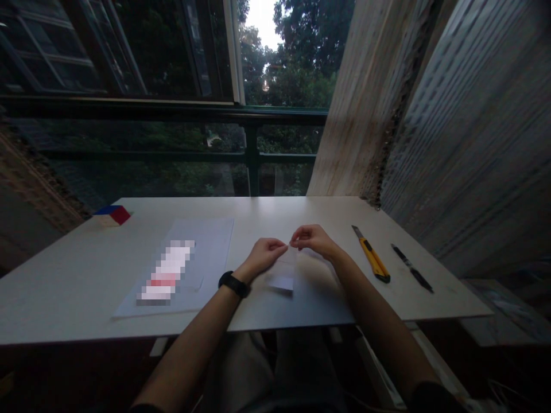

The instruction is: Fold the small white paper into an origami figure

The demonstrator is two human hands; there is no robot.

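Pinching far end of small paper (284,269) betw. fingertips, over near half of table (275,212), right in front of body; closed on it thumb-to-fingers w/ left hand (267,252); closed in like pinch w/ right hand (313,236), at approx. 2 o'clock from left, tips nearly meeting; prob. mid-job, judging by grip of both; done, by the look of it: near end bent up off table at 6 o'clock from fingertips, plus 1 faint line across middle, maybe a crease; left: release from 2 hands, not yet made; can't tell amt. of work remaining, w/ far edge partly hidden by fingers; not in use now: yellow utility knife (371,255) at 3 o'clock, black pen (412,268) betw. 3 and 4, large sheet (219,241) betw. 8 and 9, cube (112,215) just past 9, well apart.
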